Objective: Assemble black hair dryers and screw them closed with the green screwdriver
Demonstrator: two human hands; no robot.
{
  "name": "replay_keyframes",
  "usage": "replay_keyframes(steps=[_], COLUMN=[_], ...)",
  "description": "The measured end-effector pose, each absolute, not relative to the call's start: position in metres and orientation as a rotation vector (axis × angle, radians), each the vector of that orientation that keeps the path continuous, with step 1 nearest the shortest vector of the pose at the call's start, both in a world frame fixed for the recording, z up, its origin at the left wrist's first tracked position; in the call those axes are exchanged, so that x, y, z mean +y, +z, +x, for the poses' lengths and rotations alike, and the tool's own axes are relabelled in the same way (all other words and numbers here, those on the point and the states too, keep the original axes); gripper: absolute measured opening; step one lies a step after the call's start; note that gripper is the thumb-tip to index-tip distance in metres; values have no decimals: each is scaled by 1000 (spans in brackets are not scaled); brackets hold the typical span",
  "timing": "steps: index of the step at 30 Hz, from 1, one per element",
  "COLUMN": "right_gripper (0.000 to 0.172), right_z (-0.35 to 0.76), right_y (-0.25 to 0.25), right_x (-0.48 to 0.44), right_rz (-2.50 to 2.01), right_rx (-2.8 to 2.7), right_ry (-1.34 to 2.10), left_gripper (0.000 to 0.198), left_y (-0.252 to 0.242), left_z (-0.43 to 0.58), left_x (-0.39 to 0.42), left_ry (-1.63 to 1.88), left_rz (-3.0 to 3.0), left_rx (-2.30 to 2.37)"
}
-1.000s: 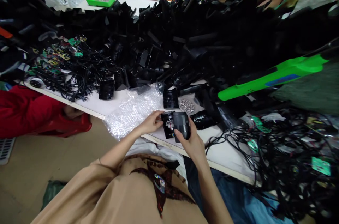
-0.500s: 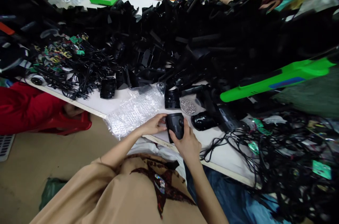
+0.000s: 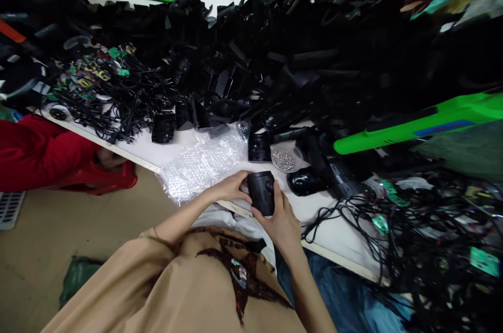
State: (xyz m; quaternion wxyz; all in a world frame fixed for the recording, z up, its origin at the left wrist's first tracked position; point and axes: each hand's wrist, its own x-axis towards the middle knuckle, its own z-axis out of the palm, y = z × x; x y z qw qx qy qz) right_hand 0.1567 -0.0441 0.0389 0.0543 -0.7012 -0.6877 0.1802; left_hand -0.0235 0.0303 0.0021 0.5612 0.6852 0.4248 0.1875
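Observation:
Between my two hands, at the table's front edge, is a black plastic housing (image 3: 261,191) with a round knob-like part on its right side. My left hand (image 3: 234,186) grips its left side with thumb and fingers. On the right side my right hand (image 3: 281,215) is closed around it, thumb low on the front. Just beyond lie a black plastic shell (image 3: 259,147), a small round dish of metal screws (image 3: 283,159) and another glossy black shell (image 3: 304,182). Clear bubble wrap (image 3: 204,162) is spread to the left.
A large heap of black plastic parts (image 3: 251,76) covers the table's middle. Tangled cables with green circuit boards (image 3: 401,223) lie at right, more wiring (image 3: 102,76) at left. A green plastic bar (image 3: 401,131) juts in from the right. Other people work across the table; a red stool (image 3: 102,178) stands left.
The view has shifted slightly. Both hands still hold the black housing, which has turned a little so that its round part faces me more.

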Motion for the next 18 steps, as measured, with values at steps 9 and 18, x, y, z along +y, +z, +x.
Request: replay_keyframes(steps=[9,18], right_gripper=[84,79], right_z=[159,156], right_y=[37,35], right_x=[-53,-58], right_rz=[-2041,-2031], right_rx=[-2027,-2106], right_ry=[455,331], left_gripper=[80,78], left_y=[-7,-6], left_z=[-25,-23], left_x=[29,27], left_ry=[464,534], left_rz=[1654,1542], left_rx=[1007,930])
